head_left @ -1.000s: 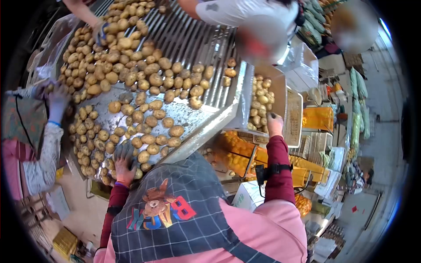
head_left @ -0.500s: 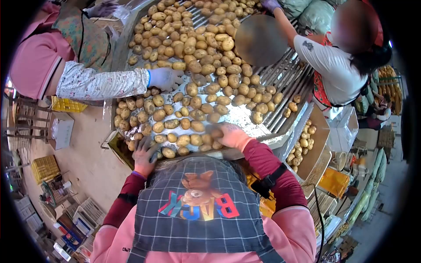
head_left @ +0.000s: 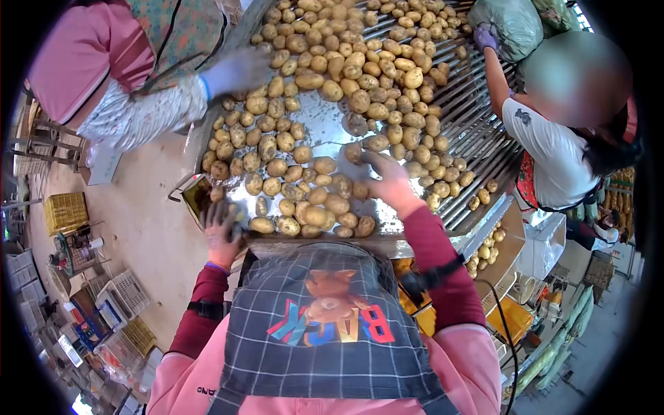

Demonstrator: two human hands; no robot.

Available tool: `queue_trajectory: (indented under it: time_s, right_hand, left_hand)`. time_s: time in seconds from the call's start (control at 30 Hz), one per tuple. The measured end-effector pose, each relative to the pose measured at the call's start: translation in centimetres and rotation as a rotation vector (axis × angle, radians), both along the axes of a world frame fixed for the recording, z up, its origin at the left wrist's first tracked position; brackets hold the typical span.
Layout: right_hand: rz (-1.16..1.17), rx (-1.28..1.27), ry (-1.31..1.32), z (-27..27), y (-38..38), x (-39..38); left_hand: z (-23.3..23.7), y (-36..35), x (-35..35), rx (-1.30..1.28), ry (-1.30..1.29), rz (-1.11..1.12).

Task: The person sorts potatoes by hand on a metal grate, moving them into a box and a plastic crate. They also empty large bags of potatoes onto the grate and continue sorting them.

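Observation:
In the head view my left hand [head_left: 222,227], in a soiled glove, is at the table's front left corner with its fingers apart. It is beside an open yellowish bin [head_left: 196,196] and just below a potato [head_left: 218,194]. My right hand [head_left: 393,182], also gloved, reaches over the metal sorting table [head_left: 319,124]. Its fingers are stretched to the left, and the fingertips are right at a brown potato [head_left: 353,152]. Several loose potatoes [head_left: 315,216] lie between my hands along the front edge.
Metal rollers [head_left: 477,117] run along the table's right side. A co-worker's gloved hand [head_left: 238,71] is over the left edge; another person's gloved hand [head_left: 485,37] touches a filled bag [head_left: 510,29]. A box of potatoes [head_left: 486,249] stands at right. Yellow crates [head_left: 66,211] are on the floor.
My right hand has moved forward and right from the front potatoes. My left hand remains at the corner. The left co-worker's hand has lifted back from the potatoes. The view has shifted slightly.

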State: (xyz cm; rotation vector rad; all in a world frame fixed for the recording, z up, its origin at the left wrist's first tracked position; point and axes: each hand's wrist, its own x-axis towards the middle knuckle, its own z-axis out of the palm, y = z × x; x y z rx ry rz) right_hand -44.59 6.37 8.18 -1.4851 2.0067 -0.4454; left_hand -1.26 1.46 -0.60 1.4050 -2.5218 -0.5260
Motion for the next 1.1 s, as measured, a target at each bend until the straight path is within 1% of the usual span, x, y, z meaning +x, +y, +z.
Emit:
queue_trajectory:
  time_s: [0.03, 0.07, 0.1, 0.13, 0.17, 0.2, 0.23, 0.27, 0.3, 0.33, 0.4, 0.43, 0.47, 0.5, 0.53, 0.57, 0.6, 0.63, 0.67, 0.7, 0.73, 0.77, 0.8, 0.87, 0.93, 1.0, 1.03, 1.07, 1.1]
  right_hand:
    - [-0.048, -0.054, 0.114, -1.3, 3.3, -1.7]
    - [-0.126, 0.073, 0.076, -1.5, 6.0, -2.1]
    - [-0.047, 0.131, 0.133, -2.0, 8.5, -1.8]
    - [-0.012, 0.252, 0.007, 0.5, 8.1, 0.4]
    - [0.074, 0.109, -0.059, 2.2, 7.2, 3.1]
    - [0.092, 0.036, -0.046, 0.1, 7.0, 5.1]
    - [0.198, 0.233, 0.042, 0.4, 5.1, 7.5]
    - [0.249, 0.190, 0.217, -2.5, 4.1, 9.5]
    - [0.244, 0.217, 0.285, -4.2, 2.9, 10.7]
    - [0.315, 0.274, 0.263, -4.1, 1.4, 10.6]
    - [0.408, 0.253, 0.024, -7.3, 1.3, 8.2]
    - [0.285, 0.292, -0.257, -6.7, 1.5, 6.7]
    - [0.163, 0.333, -0.538, -5.9, 2.0, 4.9]
    - [-0.134, 0.427, -0.773, -6.6, 2.9, 3.4]
    - [-0.222, 0.304, -0.841, -6.0, 2.3, 2.1]
    - [-0.295, 0.176, -0.906, -5.4, 1.7, 0.9]
    - [-0.668, 0.311, -1.011, -1.7, -0.4, 0.7]
    - [-0.308, 0.263, -0.545, 0.4, -1.9, 1.7]
    - [0.046, 0.199, -0.068, 1.3, -3.7, 3.3]
    - [0.236, 0.503, -0.004, -1.6, -4.9, 5.2]
    - [0.452, 0.582, 0.241, -0.3, -5.0, 7.8]
    - [0.493, 0.404, 0.244, -1.7, -4.8, 9.2]
    - [0.618, 0.434, 0.131, -4.9, -4.5, 9.7]
    - [0.518, 0.577, -0.142, 2.0, -8.4, 8.0]
    - [0.040, 0.020, 0.076, -0.4, -9.9, 4.2]
    - [-0.302, 0.017, 0.185, 3.9, -14.3, 0.7]
    - [-0.212, 0.088, 0.209, 1.4, -13.7, 0.2]
    - [-0.127, 0.152, 0.231, -3.2, -13.3, -0.3]
    - [-0.038, 0.212, 0.258, -5.5, -13.8, -0.3]
  left_hand:
    - [0.1, -0.1, 0.1, 0.003, 0.060, 0.060]
    - [0.6, 0.0, -0.1, 0.008, 0.120, 0.122]
    - [2.1, -0.2, -1.7, 0.020, 0.218, 0.068]
    - [2.9, -0.9, -3.8, 0.074, 0.237, -0.049]
    - [3.4, -0.8, -6.3, 0.148, 0.265, -0.153]
    - [3.8, -0.7, -8.9, 0.218, 0.291, -0.264]
    - [4.1, -1.3, -11.8, 0.211, 0.225, -0.448]
    - [4.4, -1.7, -13.7, 0.205, 0.157, -0.630]
    - [2.6, -1.6, -14.4, 0.271, 0.146, -0.578]
    - [2.6, -2.3, -14.5, 0.244, 0.127, -0.568]
    - [2.4, -4.5, -12.3, 0.198, 0.077, -0.551]
    - [0.3, -4.5, -10.4, 0.189, 0.045, -0.440]
    - [1.1, -5.0, -9.2, 0.102, -0.041, -0.447]
    - [0.6, -4.8, -7.4, 0.055, -0.002, -0.381]
    - [0.4, -4.3, -6.2, 0.009, 0.037, -0.310]
    - [0.2, -3.7, -5.4, -0.017, 0.004, -0.254]
    - [0.3, -3.5, -5.0, -0.045, -0.028, -0.206]
    - [0.3, -3.3, -5.0, -0.081, -0.054, -0.159]
    - [0.1, -3.3, -5.3, -0.081, -0.035, -0.133]
    - [-0.2, -3.2, -5.7, -0.081, -0.014, -0.108]
    - [-0.3, -3.0, -6.1, -0.079, 0.006, -0.084]
    - [-0.3, -3.1, -6.5, -0.034, 0.098, -0.067]
    - [0.6, -3.2, -7.0, -0.016, 0.155, -0.048]
    - [1.7, -3.2, -7.1, 0.004, 0.228, -0.030]
    - [1.3, -3.0, -6.3, 0.001, 0.255, 0.014]
    - [1.0, -2.6, -6.2, 0.028, 0.300, 0.033]
    - [0.8, -2.4, -6.7, 0.048, 0.335, 0.038]
    - [1.0, -3.0, -7.4, 0.061, 0.370, 0.037]
    - [3.0, -4.1, -9.1, 0.016, 0.286, -0.028]
